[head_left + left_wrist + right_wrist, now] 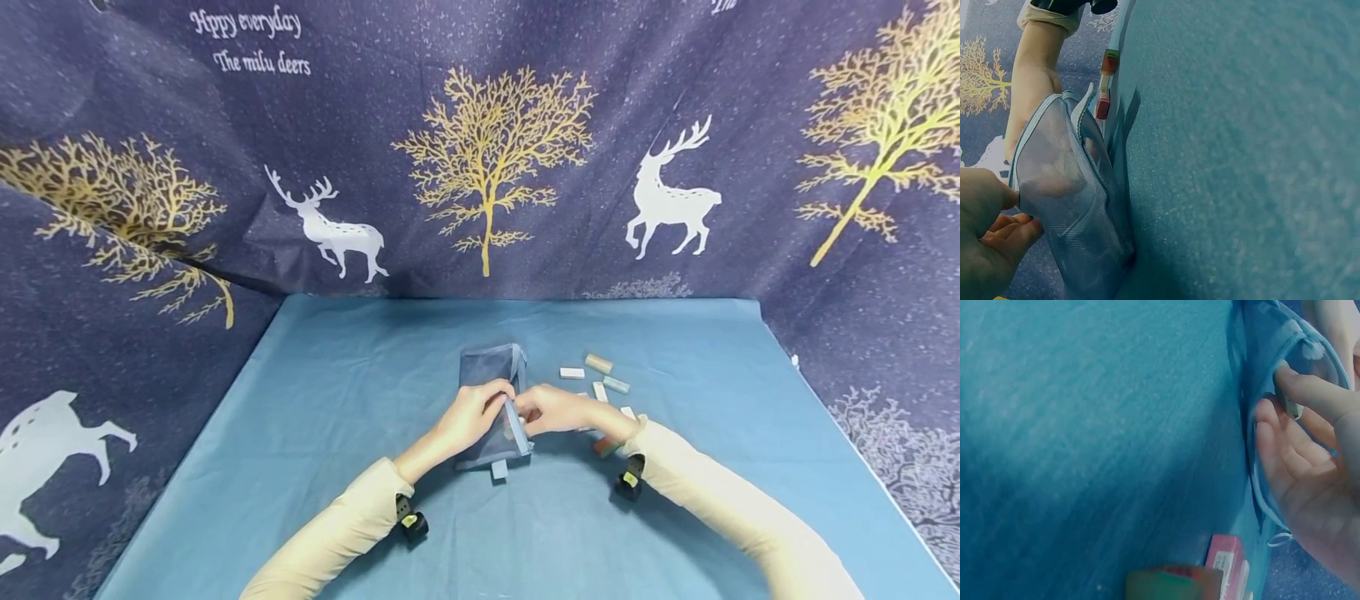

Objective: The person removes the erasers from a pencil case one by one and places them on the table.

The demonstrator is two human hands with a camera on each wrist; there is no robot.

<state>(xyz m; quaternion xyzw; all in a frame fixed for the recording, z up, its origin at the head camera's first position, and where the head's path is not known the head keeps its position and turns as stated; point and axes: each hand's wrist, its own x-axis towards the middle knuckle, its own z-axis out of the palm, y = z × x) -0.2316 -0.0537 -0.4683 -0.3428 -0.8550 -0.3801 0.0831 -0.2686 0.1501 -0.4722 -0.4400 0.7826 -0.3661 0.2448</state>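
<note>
A blue mesh zip pouch (480, 367) lies on the table, its zipped opening facing right. My left hand (472, 412) pinches the edge of that opening between thumb and fingers; the left wrist view shows the mesh (1072, 206) held up by its rim. Inside the opening, my right hand (558, 408) holds a small pale block like an eraser (1291, 407) between thumb and fingers. Through the mesh in the left wrist view, the right fingers show only dimly. What lies deeper in the pouch is hard to make out.
Right of the pouch lie several small eraser-like blocks, among them a white one (572, 373), a tan one (598, 363), a pale green one (616, 384) and a pink one (1224, 565). A red-and-green block (604, 447) sits under the right forearm. Deer-patterned cloth (480, 317) hangs behind.
</note>
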